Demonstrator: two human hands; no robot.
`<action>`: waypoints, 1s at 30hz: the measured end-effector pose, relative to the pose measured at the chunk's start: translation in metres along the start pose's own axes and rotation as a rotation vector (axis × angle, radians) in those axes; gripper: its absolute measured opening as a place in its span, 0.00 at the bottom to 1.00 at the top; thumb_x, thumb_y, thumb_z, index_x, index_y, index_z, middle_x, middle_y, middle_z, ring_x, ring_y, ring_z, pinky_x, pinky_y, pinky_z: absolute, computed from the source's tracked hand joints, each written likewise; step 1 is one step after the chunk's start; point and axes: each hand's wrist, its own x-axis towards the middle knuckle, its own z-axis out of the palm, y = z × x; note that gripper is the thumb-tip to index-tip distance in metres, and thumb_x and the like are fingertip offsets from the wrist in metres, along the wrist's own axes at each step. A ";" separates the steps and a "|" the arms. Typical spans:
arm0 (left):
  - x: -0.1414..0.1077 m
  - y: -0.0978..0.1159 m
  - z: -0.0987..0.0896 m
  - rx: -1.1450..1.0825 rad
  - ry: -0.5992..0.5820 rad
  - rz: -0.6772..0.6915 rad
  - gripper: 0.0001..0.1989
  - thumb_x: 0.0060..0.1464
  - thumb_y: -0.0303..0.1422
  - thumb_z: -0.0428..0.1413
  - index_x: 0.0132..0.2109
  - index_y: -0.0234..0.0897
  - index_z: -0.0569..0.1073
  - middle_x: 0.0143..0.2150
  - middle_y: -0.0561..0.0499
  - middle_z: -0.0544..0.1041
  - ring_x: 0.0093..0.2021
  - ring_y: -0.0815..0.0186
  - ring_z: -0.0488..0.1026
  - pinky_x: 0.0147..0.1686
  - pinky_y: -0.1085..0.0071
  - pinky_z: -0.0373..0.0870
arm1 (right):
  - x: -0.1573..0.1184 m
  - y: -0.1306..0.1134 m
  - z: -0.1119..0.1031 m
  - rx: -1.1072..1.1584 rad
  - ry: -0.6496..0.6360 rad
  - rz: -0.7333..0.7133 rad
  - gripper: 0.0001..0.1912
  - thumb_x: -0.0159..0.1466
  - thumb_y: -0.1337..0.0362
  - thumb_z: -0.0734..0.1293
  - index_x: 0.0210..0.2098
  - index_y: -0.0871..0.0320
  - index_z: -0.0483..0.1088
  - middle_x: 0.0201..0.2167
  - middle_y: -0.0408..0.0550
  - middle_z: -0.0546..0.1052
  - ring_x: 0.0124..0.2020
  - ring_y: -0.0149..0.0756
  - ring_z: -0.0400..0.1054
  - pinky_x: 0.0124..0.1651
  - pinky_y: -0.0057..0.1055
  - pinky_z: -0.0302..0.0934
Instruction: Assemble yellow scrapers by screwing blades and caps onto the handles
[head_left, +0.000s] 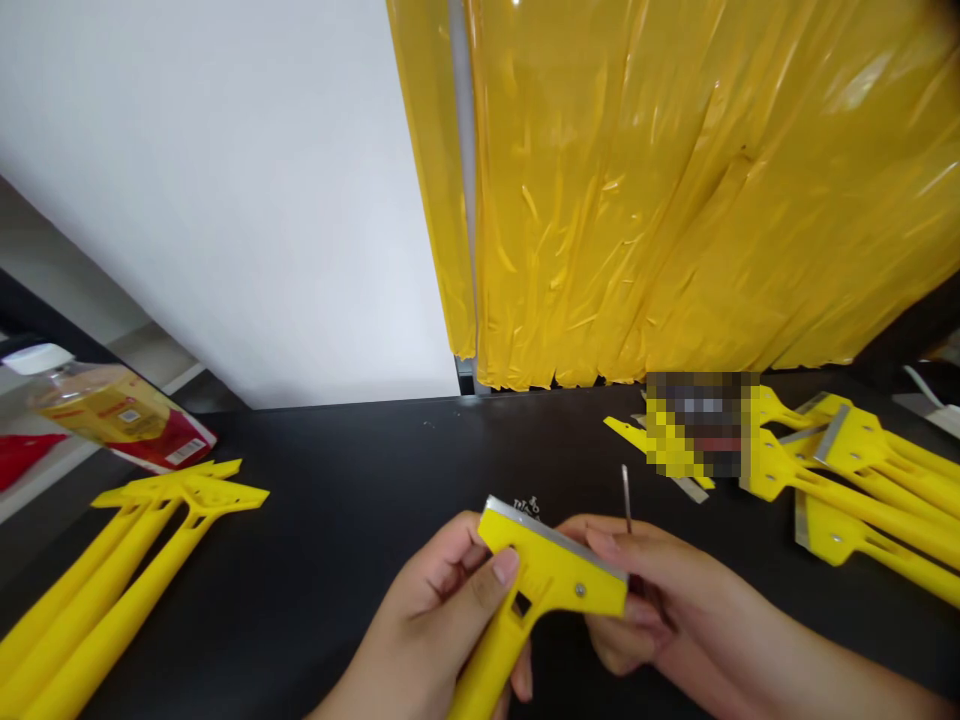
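A yellow scraper [551, 580] with a metal blade edge is tilted in front of me, its head up and its handle toward me. My left hand [457, 610] is closed around it, thumb pressing on the head near the handle. A screw shows in the right part of the head. My right hand [652, 590] is closed at the head's right end, fingers around a thin metal rod [627, 498] that points up. The rod's lower part is mostly hidden by the fingers. Just behind the blade lie several small metal screws [529, 508].
Yellow scraper handles [142, 560] without visible blades lie at left beside a tilted bottle [127, 410]. Several bladed scrapers [855, 470] are piled at right, next to a blurred-out item [701, 410]. Yellow plastic sheeting [637, 200] and a white panel [240, 200] stand behind the black table [337, 460].
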 end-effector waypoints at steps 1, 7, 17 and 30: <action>0.002 0.003 -0.004 0.005 0.022 0.007 0.16 0.66 0.49 0.56 0.44 0.40 0.71 0.21 0.52 0.78 0.14 0.72 0.66 0.14 0.81 0.63 | 0.001 -0.002 -0.002 -0.006 0.060 -0.004 0.15 0.73 0.52 0.65 0.47 0.57 0.74 0.23 0.34 0.54 0.22 0.26 0.42 0.27 0.28 0.43; 0.015 0.023 -0.020 -0.050 0.318 0.186 0.12 0.67 0.45 0.57 0.46 0.41 0.70 0.26 0.52 0.79 0.21 0.68 0.70 0.19 0.77 0.70 | 0.013 -0.026 -0.024 -0.544 0.386 -0.202 0.13 0.72 0.52 0.64 0.52 0.51 0.69 0.32 0.40 0.65 0.28 0.32 0.57 0.25 0.27 0.54; 0.018 0.023 -0.023 -0.134 0.366 0.211 0.13 0.63 0.42 0.61 0.48 0.40 0.73 0.30 0.50 0.78 0.26 0.65 0.72 0.19 0.75 0.71 | 0.017 -0.032 -0.044 -1.122 0.591 -0.333 0.11 0.70 0.55 0.64 0.46 0.50 0.59 0.30 0.39 0.68 0.30 0.35 0.59 0.34 0.33 0.56; 0.017 0.021 -0.026 -0.081 0.323 0.196 0.10 0.66 0.43 0.58 0.46 0.41 0.73 0.30 0.50 0.80 0.27 0.65 0.72 0.19 0.75 0.71 | 0.007 -0.043 -0.040 -0.686 0.531 -0.543 0.11 0.69 0.52 0.72 0.44 0.51 0.76 0.30 0.40 0.72 0.30 0.33 0.65 0.37 0.32 0.60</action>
